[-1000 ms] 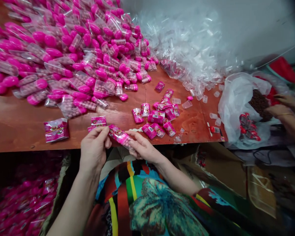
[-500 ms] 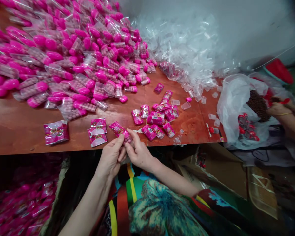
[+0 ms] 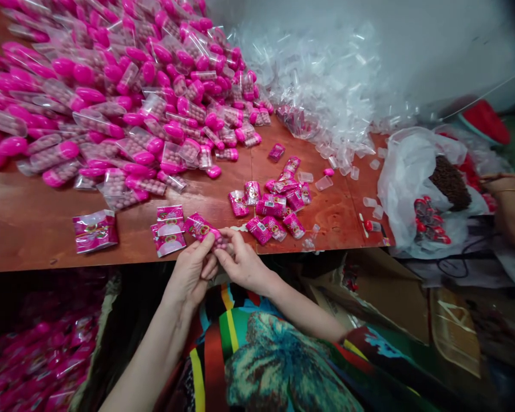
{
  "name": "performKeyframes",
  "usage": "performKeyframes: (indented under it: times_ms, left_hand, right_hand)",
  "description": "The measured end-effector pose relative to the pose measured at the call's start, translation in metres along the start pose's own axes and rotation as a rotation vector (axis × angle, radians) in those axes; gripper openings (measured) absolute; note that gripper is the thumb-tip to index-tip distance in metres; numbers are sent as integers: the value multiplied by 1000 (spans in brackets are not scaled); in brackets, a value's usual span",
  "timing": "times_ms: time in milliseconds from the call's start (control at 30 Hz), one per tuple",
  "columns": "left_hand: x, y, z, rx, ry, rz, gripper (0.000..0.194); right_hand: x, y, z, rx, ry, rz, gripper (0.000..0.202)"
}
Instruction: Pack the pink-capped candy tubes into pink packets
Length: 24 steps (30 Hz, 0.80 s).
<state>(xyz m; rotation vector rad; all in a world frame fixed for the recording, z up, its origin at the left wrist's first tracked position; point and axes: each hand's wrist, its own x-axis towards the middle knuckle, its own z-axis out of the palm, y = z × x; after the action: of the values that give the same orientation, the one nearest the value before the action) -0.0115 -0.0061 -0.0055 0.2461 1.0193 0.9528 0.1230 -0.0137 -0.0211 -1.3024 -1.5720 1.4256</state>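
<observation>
My left hand pinches a pink printed wrapper sleeve just over the table's front edge. Against the sleeve's near end sits a clear bottle of pink candy balls, gripped by the fingers of my right hand. The bottle's near end is hidden by the fingers, and I cannot tell how far it reaches into the sleeve. Left of my hands lie some flat printed sleeves and a thicker stack of sleeves. To the right is a loose group of sleeved candy bottles.
A large heap of pink-capped candy bottles covers the table's back left. Clear empty containers are piled at the back. A white plastic bag with brown pellets stands right, by another person's hand. Below left, a box holds pink packs.
The sleeve and bottle have shifted slightly left with my hands, which keep their grip. At the right, the other person's hand has drawn back from the brown pellets.
</observation>
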Motion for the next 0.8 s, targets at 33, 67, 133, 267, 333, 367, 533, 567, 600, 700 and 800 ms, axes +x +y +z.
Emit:
performKeyframes:
  times_ms: [33,67,133,267,333,367,533,567,600,700,800]
  left_hand:
    - [0,0,1,2,0,-4,36]
    - [-1,-1,2,8,0,-6,37]
    - [-2,-1,2,20,-18,-17,37]
    - [-3,0,0,23,-84,-45,36]
    - [-3,2,-2,26,-73,-27,33]
    - [-3,2,-3,35,-67,-21,32]
    - [-3,-5,-3,147,-105,10,33]
    - [-3,-6,-3,173,-114,32,33]
    - [-4,-6,-3,200,-123,53,32]
    - [-4,-3,-3,257,-135,66,33]
    - [-3,0,-3,221,-40,113,35]
  right_hand:
    - [0,-1,0,0,10,0,39]
    - [1,-1,0,38,14,8,38]
    - [5,1,1,200,10,49,34]
    - [10,3,-4,485,-90,175,40]
    - [8,3,-8,496,-153,163,46]
    - [7,3,-10,488,-171,139,47]
    - [7,13,-7,557,-107,73,50]
    - [8,16,-6,591,-99,73,49]
    - [10,19,-4,628,-106,76,48]
    - [13,26,0,740,-133,97,41]
    - [13,27,1,788,-127,104,41]
